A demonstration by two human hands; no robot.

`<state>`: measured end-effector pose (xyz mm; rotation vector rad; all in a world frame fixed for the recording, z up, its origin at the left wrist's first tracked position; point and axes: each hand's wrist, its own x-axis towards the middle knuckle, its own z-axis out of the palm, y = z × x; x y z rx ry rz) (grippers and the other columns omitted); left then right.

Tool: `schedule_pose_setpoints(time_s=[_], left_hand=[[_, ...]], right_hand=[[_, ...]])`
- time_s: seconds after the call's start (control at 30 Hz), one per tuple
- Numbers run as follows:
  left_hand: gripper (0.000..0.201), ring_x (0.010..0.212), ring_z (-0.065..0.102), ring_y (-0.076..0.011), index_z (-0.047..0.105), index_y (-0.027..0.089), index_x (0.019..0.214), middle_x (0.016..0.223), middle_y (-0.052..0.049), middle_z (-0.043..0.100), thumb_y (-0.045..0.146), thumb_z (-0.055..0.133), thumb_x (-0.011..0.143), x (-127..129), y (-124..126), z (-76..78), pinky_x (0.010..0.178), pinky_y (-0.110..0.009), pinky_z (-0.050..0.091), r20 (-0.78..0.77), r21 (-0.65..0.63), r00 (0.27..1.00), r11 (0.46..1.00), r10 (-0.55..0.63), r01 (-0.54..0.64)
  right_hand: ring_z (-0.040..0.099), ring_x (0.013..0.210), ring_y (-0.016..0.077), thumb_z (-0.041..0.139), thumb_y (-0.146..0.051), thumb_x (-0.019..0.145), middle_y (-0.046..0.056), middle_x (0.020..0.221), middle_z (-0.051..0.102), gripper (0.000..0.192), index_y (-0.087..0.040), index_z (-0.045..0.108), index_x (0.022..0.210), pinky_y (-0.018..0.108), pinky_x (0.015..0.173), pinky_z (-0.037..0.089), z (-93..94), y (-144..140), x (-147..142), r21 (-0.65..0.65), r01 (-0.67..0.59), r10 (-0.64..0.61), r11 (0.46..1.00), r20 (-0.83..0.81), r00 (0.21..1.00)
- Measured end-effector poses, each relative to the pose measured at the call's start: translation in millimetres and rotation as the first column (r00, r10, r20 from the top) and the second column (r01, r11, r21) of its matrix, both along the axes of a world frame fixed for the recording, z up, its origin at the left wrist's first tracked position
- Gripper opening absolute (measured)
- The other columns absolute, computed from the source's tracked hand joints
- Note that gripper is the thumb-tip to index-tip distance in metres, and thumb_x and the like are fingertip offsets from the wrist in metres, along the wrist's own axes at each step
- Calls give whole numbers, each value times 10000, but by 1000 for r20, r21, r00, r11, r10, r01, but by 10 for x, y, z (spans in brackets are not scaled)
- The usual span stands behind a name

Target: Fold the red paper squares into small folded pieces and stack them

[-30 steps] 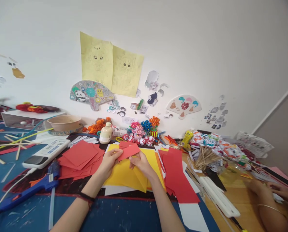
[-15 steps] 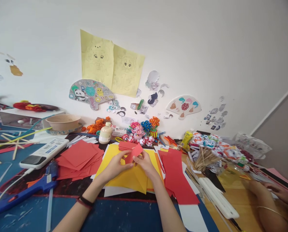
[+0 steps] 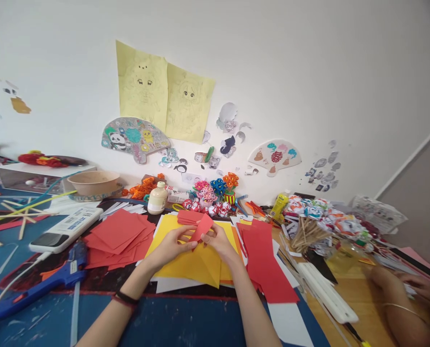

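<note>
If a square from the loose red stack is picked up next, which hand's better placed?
Left, I'd say. The left hand is nearer the red stack; the right hand is farther right. Both appear to hold the red piece, so left might need to let go first.

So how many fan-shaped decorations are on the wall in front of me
2. The panda fan is at the lower edge of the yellow drawings; the white fan with a red symbol is farther right. Neither looks hidden, and no others show.
</note>
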<state>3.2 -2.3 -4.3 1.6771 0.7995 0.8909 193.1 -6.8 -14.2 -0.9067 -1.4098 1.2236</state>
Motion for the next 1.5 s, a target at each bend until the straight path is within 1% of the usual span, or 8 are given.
schedule_pose_setpoints(time_s=[0.2, 0.4, 0.67, 0.8, 0.93, 1.07, 1.23, 1.5], left_hand=[[423, 1014, 611, -245, 641, 180, 1094, 1102, -103, 679, 471, 548, 801, 19, -10, 35, 861, -342, 468, -22, 128, 994, 987, 104, -100], [422, 689, 553, -181, 576, 173, 709, 688, -30, 614, 487, 359, 888, -6, 126, -95, 636, -276, 418, -119, 294, 918, 897, 378, -331], [266, 758, 589, -176, 592, 194, 915, 895, -38, 662, 397, 425, 876, -54, 124, -82, 676, -274, 428, -93, 350, 843, 810, 530, -471], [311, 977, 565, -236, 521, 201, 1157, 1143, -98, 596, 283, 471, 861, -35, 21, -1, 826, -361, 430, -29, 636, 744, 586, 668, -501], [289, 1091, 501, -284, 575, 208, 1126, 1185, -117, 592, 167, 428, 881, 6, -76, 31, 888, -417, 354, -150, 870, 667, 418, 730, -262], [319, 1088, 519, -273, 549, 199, 1202, 1207, -115, 605, 210, 398, 920, 86, -106, -29, 921, -420, 320, -256, 891, 668, 439, 699, -118], [404, 1091, 532, -270, 502, 191, 1261, 1215, -122, 610, 392, 440, 917, 145, -79, -94, 902, -389, 338, -269, 843, 694, 512, 667, -166], [253, 808, 614, -220, 585, 192, 1052, 857, -76, 697, 291, 379, 943, 138, -103, -60, 821, -361, 351, -273, 799, 699, 560, 661, -218]], right_hand=[[616, 689, 150, 751, -414, 688, 71, 949, 669, 519, -184, 601, 1128, 226, 552, 448, -34, 25, 5, -8, -3, 3, 1000, -22, 1000], [643, 739, 180, 700, -411, 732, 88, 992, 670, 401, -166, 639, 1043, 256, 580, 495, -8, 1, 13, -72, -2, -4, 997, -86, 996], [674, 847, 229, 782, -364, 652, 88, 937, 721, 379, -149, 679, 946, 351, 794, 509, 0, -17, -38, -170, 20, -62, 985, -243, 968], [669, 903, 245, 780, -386, 666, 99, 1006, 714, 391, -144, 686, 958, 372, 849, 493, 10, -29, -67, -129, 39, -69, 991, -241, 968], [663, 910, 258, 767, -387, 686, 112, 1013, 709, 398, -132, 681, 979, 397, 855, 487, 2, -38, -87, -124, 31, -59, 992, -232, 971], [663, 896, 252, 754, -362, 708, 110, 1033, 702, 398, -137, 672, 1027, 405, 853, 485, -11, -34, -118, -109, 30, -57, 994, -258, 965], [651, 908, 238, 771, -336, 688, 89, 1029, 701, 409, -156, 668, 1040, 373, 836, 488, 12, -42, -138, -104, 31, -57, 994, -255, 965], [621, 851, 207, 752, -390, 689, 66, 928, 687, 357, -154, 675, 945, 308, 755, 470, 63, -25, -121, -10, 116, -116, 993, -76, 990]])
